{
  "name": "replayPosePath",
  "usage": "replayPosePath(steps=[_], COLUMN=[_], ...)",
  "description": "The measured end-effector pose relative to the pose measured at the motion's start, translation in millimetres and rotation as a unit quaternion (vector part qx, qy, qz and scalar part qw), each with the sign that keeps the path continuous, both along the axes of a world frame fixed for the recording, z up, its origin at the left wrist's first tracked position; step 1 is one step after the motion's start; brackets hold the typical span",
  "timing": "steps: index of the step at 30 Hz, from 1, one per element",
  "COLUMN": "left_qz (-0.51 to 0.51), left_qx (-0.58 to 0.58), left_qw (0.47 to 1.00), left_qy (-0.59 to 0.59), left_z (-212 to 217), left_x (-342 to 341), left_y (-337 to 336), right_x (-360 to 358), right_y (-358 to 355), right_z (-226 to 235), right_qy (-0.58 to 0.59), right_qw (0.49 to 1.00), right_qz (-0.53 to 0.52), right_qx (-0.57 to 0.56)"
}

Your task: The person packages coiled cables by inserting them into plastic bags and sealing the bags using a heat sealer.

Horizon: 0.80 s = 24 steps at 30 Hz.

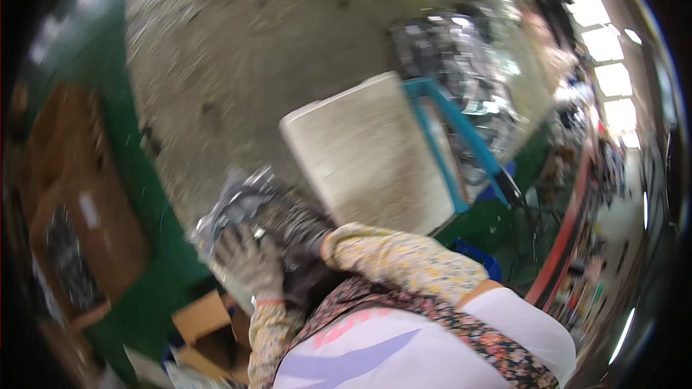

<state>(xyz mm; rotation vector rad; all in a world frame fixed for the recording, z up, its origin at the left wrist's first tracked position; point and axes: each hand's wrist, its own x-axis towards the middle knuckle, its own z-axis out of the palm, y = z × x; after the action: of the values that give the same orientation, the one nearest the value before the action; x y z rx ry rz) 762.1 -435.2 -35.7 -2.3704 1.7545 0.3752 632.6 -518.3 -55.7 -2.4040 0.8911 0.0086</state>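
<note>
My left hand (249, 263), in a grey work glove, lies flat with its fingers spread on a clear plastic bag (249, 191) at the table's near edge. Close beside it, my right hand (303, 230) in a darker glove rests at the bag's right part. Its fingers are blurred, so their grip does not show. Something dark lies under the two hands, but I cannot make out its kind. Just right of the right hand is a worn white board (371, 151) with rounded corners, lying on the table.
A teal frame (461, 133) stands along the board's right side. Several shiny plastic-wrapped packs (458, 57) lie beyond it on the worn table (231, 50). Cardboard boxes (86, 230) stand on the green floor (158, 209) at left, with an opened carton (202, 317) near my left forearm.
</note>
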Motion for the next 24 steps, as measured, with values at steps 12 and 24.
replayPosePath(steps=[12, 24], left_qz=[-0.029, 0.018], left_qx=[-0.074, -0.021], left_qw=[0.996, 0.994], left_qy=[-0.047, -0.110], left_z=[-21.8, 3.9], left_x=[2.2, -33.4], left_y=[27.6, 6.8], right_x=[-34.7, -419.8], right_y=[85.9, 198.4], right_z=[-39.0, 11.1], right_qy=[-0.108, -0.423], right_qw=[0.989, 0.606], right_qz=[-0.101, -0.662], right_qx=[-0.025, 0.123])
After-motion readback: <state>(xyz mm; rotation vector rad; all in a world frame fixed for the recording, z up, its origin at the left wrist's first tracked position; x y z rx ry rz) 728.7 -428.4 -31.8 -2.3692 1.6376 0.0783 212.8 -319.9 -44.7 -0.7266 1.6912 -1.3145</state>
